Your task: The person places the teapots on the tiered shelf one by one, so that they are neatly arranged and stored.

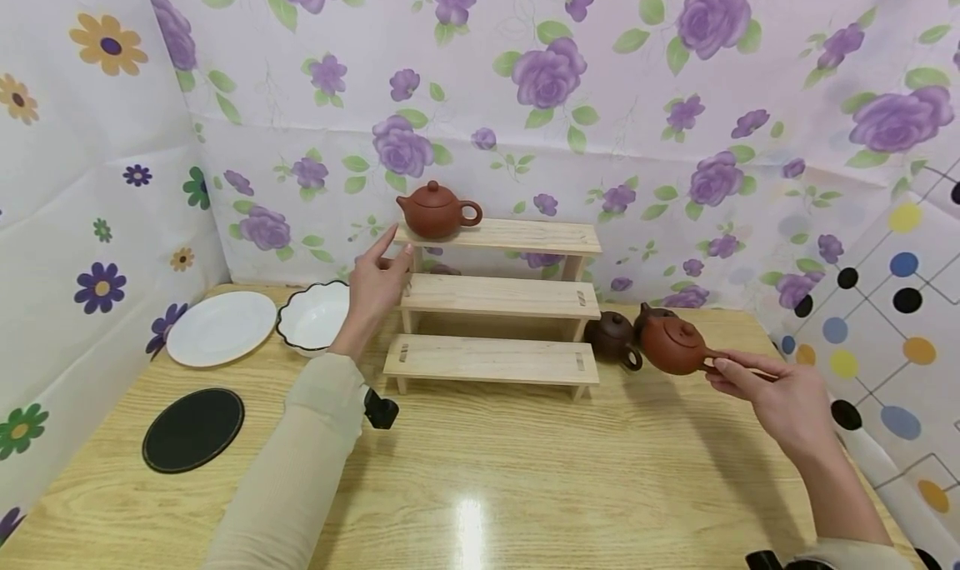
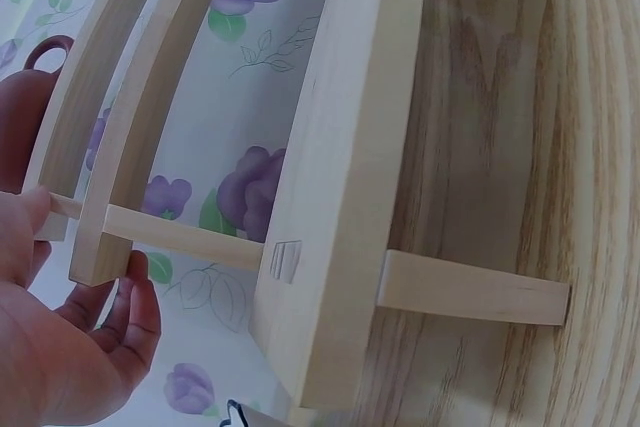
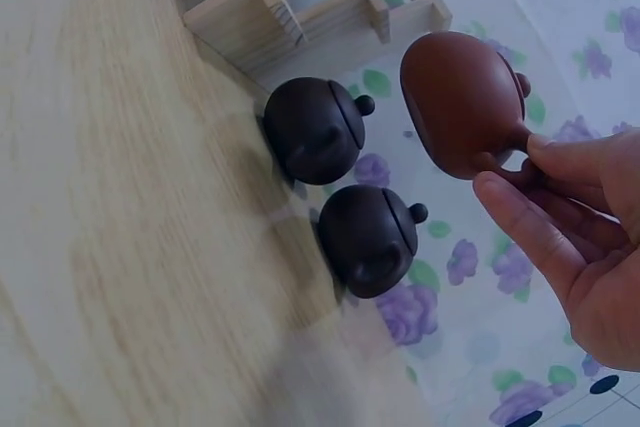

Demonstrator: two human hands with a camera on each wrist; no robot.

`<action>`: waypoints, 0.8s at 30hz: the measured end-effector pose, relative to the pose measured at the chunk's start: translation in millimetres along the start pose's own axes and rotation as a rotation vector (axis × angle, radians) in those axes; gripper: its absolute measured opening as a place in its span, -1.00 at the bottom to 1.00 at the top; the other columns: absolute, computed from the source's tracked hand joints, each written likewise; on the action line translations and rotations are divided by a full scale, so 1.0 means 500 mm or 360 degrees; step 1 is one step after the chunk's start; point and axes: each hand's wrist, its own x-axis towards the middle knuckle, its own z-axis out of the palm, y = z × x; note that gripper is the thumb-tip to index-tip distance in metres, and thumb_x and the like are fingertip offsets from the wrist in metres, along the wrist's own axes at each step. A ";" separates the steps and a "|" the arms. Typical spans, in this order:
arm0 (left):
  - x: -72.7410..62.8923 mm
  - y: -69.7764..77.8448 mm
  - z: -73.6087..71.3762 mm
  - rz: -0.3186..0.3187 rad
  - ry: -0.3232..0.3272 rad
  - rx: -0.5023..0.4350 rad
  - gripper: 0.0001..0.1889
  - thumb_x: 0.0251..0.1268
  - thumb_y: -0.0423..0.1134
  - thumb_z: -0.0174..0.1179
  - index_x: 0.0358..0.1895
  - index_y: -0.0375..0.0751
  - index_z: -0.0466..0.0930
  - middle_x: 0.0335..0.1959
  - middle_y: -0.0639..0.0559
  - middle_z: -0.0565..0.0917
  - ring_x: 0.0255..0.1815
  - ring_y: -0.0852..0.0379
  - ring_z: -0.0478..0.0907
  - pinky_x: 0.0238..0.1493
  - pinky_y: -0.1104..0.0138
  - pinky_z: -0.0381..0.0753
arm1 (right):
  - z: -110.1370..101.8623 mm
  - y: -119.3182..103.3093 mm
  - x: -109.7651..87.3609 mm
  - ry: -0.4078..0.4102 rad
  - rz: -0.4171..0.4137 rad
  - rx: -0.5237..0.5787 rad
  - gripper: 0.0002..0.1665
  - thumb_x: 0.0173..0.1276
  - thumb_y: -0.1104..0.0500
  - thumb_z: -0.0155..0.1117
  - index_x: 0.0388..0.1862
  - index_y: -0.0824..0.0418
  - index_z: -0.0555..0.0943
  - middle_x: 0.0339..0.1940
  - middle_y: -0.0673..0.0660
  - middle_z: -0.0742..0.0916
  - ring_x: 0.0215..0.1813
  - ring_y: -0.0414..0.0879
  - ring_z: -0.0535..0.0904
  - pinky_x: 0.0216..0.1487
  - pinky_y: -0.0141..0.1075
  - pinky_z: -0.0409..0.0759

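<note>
A three-tier wooden stand (image 1: 495,295) stands at the back of the table. My left hand (image 1: 377,282) grips its left end, the thumb at the top tier and the fingertips (image 2: 137,267) curled by the end of the tier below. On the top tier, at the left, sits a reddish-brown teapot (image 1: 433,213), spout to the left. My right hand (image 1: 787,399) pinches the handle of another reddish-brown teapot (image 3: 460,97), raised above the table to the right of the stand. Two dark brown teapots (image 3: 315,132) stand beside the stand's right end; the held teapot partly hides one dark teapot (image 1: 651,312) in the head view.
A white plate (image 1: 221,328) and a white scalloped bowl (image 1: 315,316) with a dark rim sit left of the stand. Nearer the front lies a black oval mat (image 1: 193,430). Flower-patterned sheets (image 1: 480,70) wall the table at the back and sides.
</note>
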 end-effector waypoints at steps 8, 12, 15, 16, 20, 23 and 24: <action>-0.001 0.002 -0.003 -0.0004 -0.0015 0.0009 -0.37 0.60 0.18 0.12 0.64 0.29 0.30 -0.14 -0.14 0.72 -0.40 0.18 0.56 -0.38 0.37 0.53 | 0.007 -0.026 0.023 -0.0015 -0.0037 -0.0259 -0.35 0.57 0.03 0.34 0.38 0.52 0.56 -0.18 -0.18 0.86 -0.15 -0.25 0.84 -0.11 -0.44 0.74; -0.002 0.003 -0.005 0.0001 -0.0022 0.0009 -0.37 0.60 0.19 0.11 0.64 0.30 0.29 -0.14 -0.15 0.72 -0.39 0.19 0.56 -0.38 0.37 0.53 | 0.015 -0.044 0.032 -0.0019 -0.0051 -0.0306 -0.35 0.57 -0.01 0.34 0.36 0.49 0.58 -0.19 -0.15 0.87 -0.14 -0.25 0.84 -0.09 -0.50 0.71; -0.002 0.004 -0.005 0.0007 -0.0023 0.0021 -0.37 0.60 0.20 0.11 0.64 0.29 0.29 -0.15 -0.14 0.71 -0.40 0.20 0.55 -0.37 0.37 0.52 | 0.023 -0.059 0.037 -0.0030 -0.0060 -0.0359 -0.35 0.57 -0.06 0.33 0.34 0.44 0.63 -0.18 -0.16 0.87 -0.14 -0.27 0.84 -0.08 -0.57 0.68; -0.002 0.004 -0.004 0.0008 -0.0021 0.0022 -0.37 0.60 0.20 0.11 0.64 0.29 0.30 -0.15 -0.13 0.71 -0.40 0.20 0.55 -0.37 0.37 0.52 | 0.025 -0.064 0.039 -0.0038 -0.0064 -0.0372 -0.36 0.57 -0.08 0.33 0.33 0.42 0.64 -0.18 -0.17 0.87 -0.13 -0.28 0.83 -0.07 -0.58 0.67; -0.002 0.004 -0.002 0.0007 -0.0018 0.0012 -0.37 0.60 0.18 0.12 0.64 0.28 0.30 -0.16 -0.12 0.70 -0.40 0.18 0.55 -0.38 0.37 0.51 | 0.035 -0.077 0.046 -0.0054 -0.0094 -0.0380 -0.39 0.58 -0.06 0.31 0.32 0.40 0.66 -0.18 -0.26 0.85 -0.14 -0.30 0.83 -0.07 -0.57 0.67; -0.004 0.004 -0.002 0.0003 -0.0018 0.0009 -0.37 0.60 0.18 0.12 0.64 0.27 0.30 -0.16 -0.13 0.71 -0.40 0.20 0.54 -0.38 0.38 0.51 | 0.042 -0.080 0.053 -0.0054 -0.0106 -0.0334 -0.42 0.59 -0.01 0.32 0.32 0.41 0.65 -0.18 -0.29 0.83 -0.15 -0.31 0.83 -0.08 -0.51 0.71; -0.004 0.004 -0.002 0.0001 -0.0020 0.0010 -0.37 0.60 0.18 0.12 0.64 0.27 0.30 -0.15 -0.13 0.71 -0.40 0.21 0.54 -0.38 0.39 0.51 | 0.043 -0.081 0.056 -0.0057 -0.0099 -0.0324 -0.43 0.59 -0.01 0.31 0.33 0.41 0.65 -0.18 -0.29 0.83 -0.15 -0.31 0.83 -0.08 -0.50 0.71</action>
